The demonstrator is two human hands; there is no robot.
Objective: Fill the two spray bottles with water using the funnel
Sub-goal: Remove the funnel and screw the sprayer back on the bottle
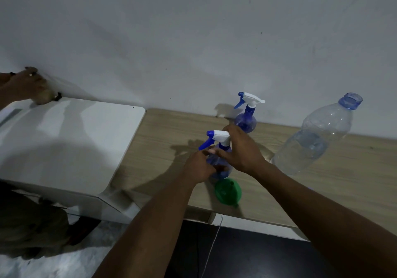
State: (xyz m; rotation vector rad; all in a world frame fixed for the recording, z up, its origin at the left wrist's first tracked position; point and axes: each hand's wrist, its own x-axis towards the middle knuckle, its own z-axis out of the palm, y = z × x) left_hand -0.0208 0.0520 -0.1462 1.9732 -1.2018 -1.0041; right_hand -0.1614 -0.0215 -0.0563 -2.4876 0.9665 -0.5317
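Blue, upright on the table (163, 140), the near spray bottle (223, 149) is gripped at the body by the left hand (198, 166), at the neck by the right hand (242, 149), funnel (227, 192) just beside.

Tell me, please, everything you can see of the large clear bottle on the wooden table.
The large clear bottle looks like thin transparent plastic, with a blue-tinted neck and an open, uncapped mouth. It stands upright at the right of the wooden table, partly filled with water. Only the table seems to touch it; the left hand and right hand hold the near spray bottle instead.
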